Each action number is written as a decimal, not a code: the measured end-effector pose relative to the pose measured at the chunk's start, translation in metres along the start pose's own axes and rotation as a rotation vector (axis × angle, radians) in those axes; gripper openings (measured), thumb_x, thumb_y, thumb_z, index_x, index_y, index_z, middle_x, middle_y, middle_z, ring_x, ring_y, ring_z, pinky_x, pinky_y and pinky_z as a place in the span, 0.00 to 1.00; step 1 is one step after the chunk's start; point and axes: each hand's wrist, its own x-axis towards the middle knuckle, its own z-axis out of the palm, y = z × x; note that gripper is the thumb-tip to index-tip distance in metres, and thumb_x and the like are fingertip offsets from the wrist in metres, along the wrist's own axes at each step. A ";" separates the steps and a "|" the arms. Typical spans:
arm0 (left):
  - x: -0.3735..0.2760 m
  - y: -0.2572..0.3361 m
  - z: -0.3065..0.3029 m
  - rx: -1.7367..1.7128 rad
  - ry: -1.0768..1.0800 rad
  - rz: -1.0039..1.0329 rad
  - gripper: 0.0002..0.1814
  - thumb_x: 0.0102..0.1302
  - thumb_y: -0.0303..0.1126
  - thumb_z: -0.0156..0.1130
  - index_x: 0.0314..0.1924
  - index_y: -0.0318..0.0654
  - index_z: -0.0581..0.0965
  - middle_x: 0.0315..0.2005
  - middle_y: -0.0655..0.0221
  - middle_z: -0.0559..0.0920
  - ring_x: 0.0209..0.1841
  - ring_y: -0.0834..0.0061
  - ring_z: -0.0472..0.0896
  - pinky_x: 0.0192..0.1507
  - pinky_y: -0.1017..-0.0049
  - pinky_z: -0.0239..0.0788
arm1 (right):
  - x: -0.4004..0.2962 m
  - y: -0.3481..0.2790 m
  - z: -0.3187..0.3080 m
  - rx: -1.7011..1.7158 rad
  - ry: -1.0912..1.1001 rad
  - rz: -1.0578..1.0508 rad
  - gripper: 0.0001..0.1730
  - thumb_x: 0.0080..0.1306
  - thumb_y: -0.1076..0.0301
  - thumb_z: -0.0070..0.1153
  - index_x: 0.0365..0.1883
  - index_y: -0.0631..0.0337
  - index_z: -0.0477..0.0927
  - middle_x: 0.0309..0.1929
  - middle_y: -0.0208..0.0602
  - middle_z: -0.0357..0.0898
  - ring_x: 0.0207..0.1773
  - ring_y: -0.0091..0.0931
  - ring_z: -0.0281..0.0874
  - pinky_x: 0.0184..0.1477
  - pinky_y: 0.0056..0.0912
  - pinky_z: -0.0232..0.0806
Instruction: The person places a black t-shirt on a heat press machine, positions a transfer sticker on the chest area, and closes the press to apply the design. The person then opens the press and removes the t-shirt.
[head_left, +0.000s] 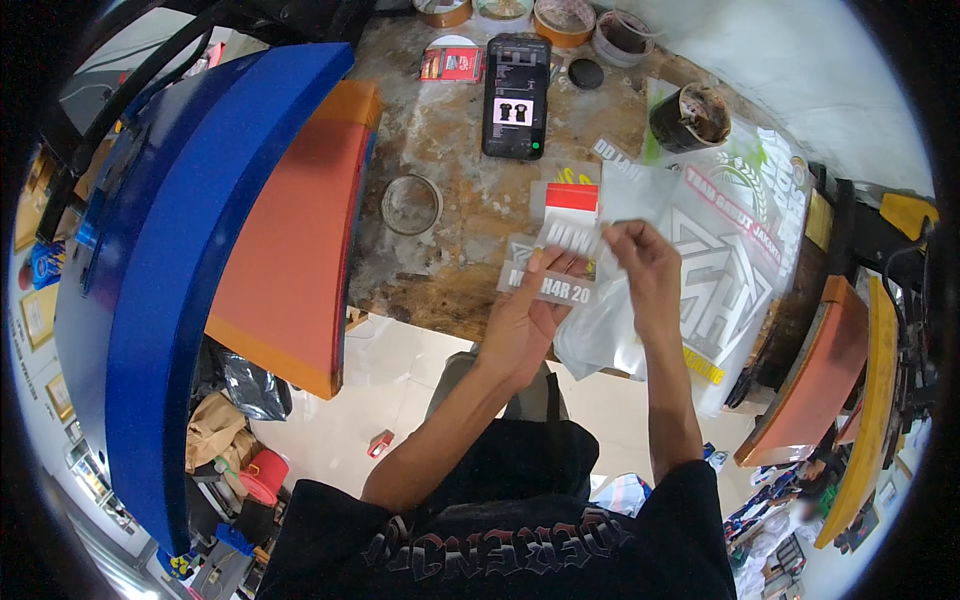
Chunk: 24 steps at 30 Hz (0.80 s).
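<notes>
My left hand (525, 330) holds several small pieces of clear transfer film over the front edge of the worktable. The lower film strip (549, 284) bears white letters and numbers and lies under my thumb. Above it, a second film piece (568, 235) with white lettering tilts up from my fingers. My right hand (646, 259) pinches at the right edge of this upper piece, fingertips slightly blurred. Just beyond my fingers lies a red and white box (571, 196). Large clear film sheets (720, 270) with white, red and yellow prints lie under and beside my right hand.
A lit smartphone (516, 97) lies on the worn worktable (457, 262), near a red pack (451, 64), a black cap (586, 73) and tape rolls (564, 21). A dirty cup (690, 118) stands on the right. A blue-edged press (225, 225) with an orange pad (292, 255) flanks my left.
</notes>
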 end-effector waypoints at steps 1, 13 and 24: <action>-0.002 0.001 -0.002 0.007 -0.008 -0.004 0.29 0.81 0.43 0.51 0.71 0.33 0.62 0.69 0.54 0.70 0.72 0.63 0.68 0.75 0.62 0.59 | 0.012 0.002 -0.003 -0.044 0.050 0.001 0.13 0.72 0.61 0.63 0.36 0.64 0.83 0.30 0.22 0.79 0.34 0.17 0.71 0.37 0.25 0.64; -0.054 0.019 -0.067 0.072 0.215 -0.005 0.18 0.80 0.41 0.52 0.59 0.36 0.70 0.69 0.46 0.69 0.74 0.55 0.67 0.74 0.57 0.61 | 0.054 0.025 -0.016 -0.739 0.310 -0.320 0.19 0.69 0.61 0.63 0.54 0.59 0.79 0.45 0.42 0.83 0.38 0.38 0.83 0.41 0.43 0.72; -0.043 0.021 -0.049 0.387 0.394 0.185 0.25 0.82 0.48 0.46 0.61 0.34 0.75 0.56 0.61 0.79 0.60 0.70 0.76 0.65 0.65 0.67 | -0.016 0.036 0.046 -0.788 -0.098 -0.413 0.24 0.56 0.67 0.72 0.49 0.60 0.76 0.49 0.42 0.77 0.52 0.41 0.78 0.49 0.45 0.72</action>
